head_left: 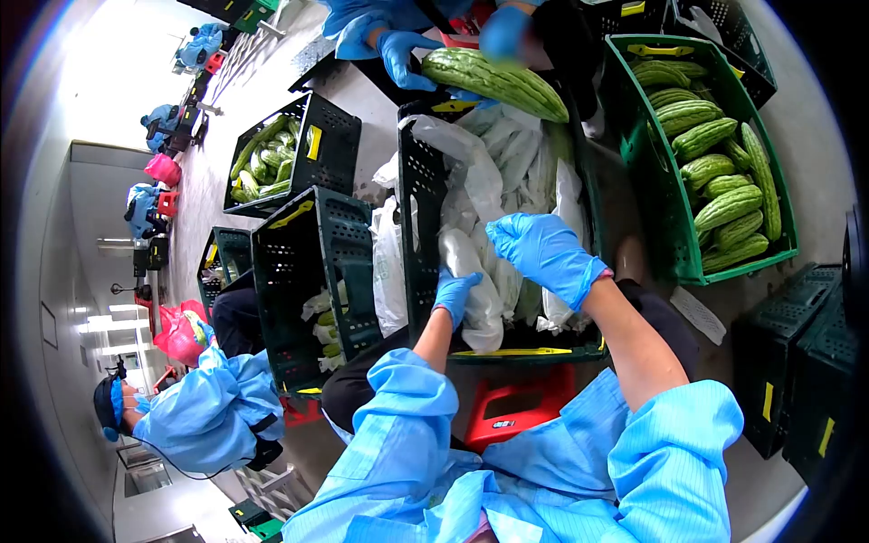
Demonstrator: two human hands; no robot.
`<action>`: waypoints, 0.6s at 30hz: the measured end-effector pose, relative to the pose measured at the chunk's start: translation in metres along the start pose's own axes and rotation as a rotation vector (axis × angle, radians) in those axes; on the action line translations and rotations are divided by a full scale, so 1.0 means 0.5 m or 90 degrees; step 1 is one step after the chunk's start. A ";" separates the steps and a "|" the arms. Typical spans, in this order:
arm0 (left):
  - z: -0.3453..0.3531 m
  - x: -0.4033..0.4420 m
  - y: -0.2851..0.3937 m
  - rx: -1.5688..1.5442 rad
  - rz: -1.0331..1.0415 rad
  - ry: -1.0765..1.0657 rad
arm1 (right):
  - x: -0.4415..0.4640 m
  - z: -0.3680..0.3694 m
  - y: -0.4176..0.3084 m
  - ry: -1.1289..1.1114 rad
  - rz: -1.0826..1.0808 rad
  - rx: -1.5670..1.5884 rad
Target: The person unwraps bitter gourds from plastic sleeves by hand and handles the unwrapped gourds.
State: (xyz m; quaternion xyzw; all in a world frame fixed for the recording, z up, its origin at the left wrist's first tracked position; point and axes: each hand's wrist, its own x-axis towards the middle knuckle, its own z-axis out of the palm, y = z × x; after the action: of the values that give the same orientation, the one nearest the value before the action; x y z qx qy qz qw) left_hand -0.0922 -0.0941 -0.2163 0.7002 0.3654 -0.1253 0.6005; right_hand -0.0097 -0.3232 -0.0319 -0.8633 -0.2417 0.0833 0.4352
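Note:
In the head view both my hands wear blue gloves over a black crate (425, 208) of white-wrapped, long produce. My left hand (455, 294) is closed around the side of a wrapped bitter melon (477, 303), a long form in thin white plastic at the crate's near end. My right hand (548, 258) hovers above the wrapped pile to the right, fingers curled and pressed together. Whatever they pinch, if anything, I cannot make out. Across the crate, a co-worker's gloved hands (405, 59) hold a large unwrapped bitter melon (498, 83).
A green crate (665, 244) of bare bitter melons stands at right. Dark crates (787, 353) stack below it. Left are an open dark crate (290, 271) and another with green vegetables (262, 163). A red stool (516, 407) stands before me. A seated co-worker (208, 407) is lower left.

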 end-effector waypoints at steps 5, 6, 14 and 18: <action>-0.033 -0.099 0.120 -0.092 0.112 -0.206 | 0.008 -0.021 -0.006 -0.047 0.064 -0.017; -0.038 -0.123 0.151 -0.111 0.157 -0.247 | 0.008 -0.020 -0.002 -0.043 0.070 -0.033; -0.099 -0.307 0.339 0.050 0.255 -0.221 | 0.002 -0.014 -0.016 -0.102 0.118 0.277; -0.099 -0.292 0.324 -0.050 0.273 -0.189 | 0.015 -0.011 -0.042 -0.170 0.152 0.371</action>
State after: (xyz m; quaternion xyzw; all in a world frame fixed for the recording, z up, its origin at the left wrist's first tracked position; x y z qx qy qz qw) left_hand -0.1005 -0.1025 0.0069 0.7115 0.1215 -0.0821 0.6872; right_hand -0.0087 -0.3130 -0.0114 -0.7065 -0.1600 0.3117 0.6149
